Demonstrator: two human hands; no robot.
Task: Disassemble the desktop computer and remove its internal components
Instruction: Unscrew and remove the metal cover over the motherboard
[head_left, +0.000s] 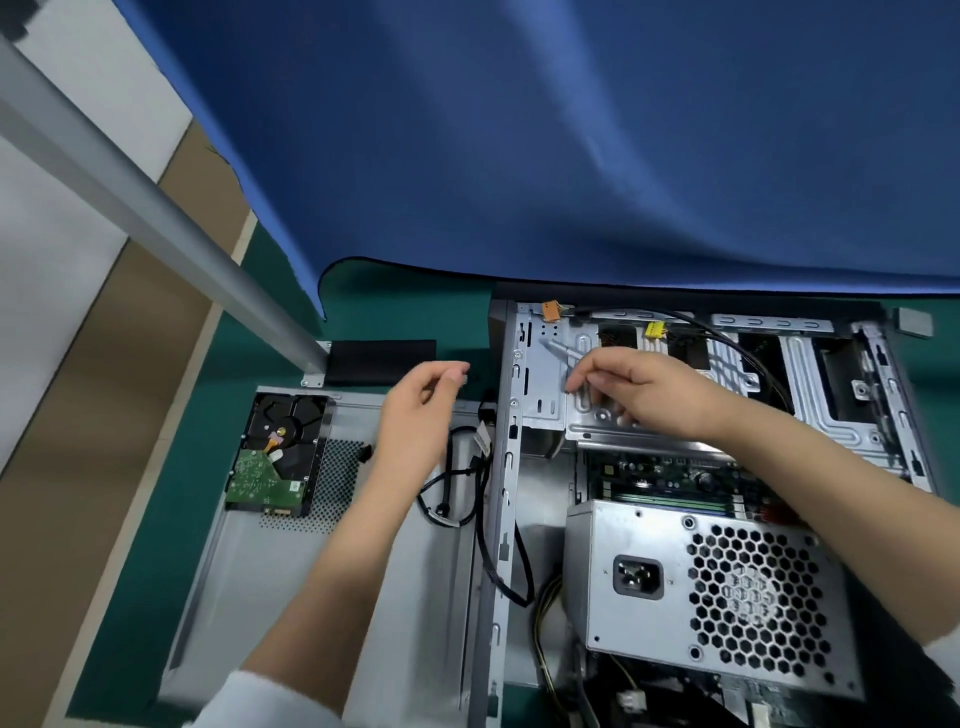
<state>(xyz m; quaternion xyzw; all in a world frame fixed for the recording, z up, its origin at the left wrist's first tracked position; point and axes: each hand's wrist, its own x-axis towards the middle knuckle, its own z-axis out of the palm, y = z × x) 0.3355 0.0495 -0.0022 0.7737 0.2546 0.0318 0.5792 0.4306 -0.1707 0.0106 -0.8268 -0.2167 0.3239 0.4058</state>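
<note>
One open computer case (717, 467) lies on the green worktop (249, 499), holding one power supply (711, 587); one hard drive (278, 454) rests on the one detached side panel (322, 597); two hands: left hand (415, 410) pinches a small blurred part, right hand (628, 387) fingers curled against the drive cage (550, 384).

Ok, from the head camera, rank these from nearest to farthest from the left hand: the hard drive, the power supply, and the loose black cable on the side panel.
From the left hand:
1. Loose black cable, just right of the wrist, on the side panel.
2. Hard drive, to the left, on the same panel.
3. Power supply, far right, inside the case.
</note>
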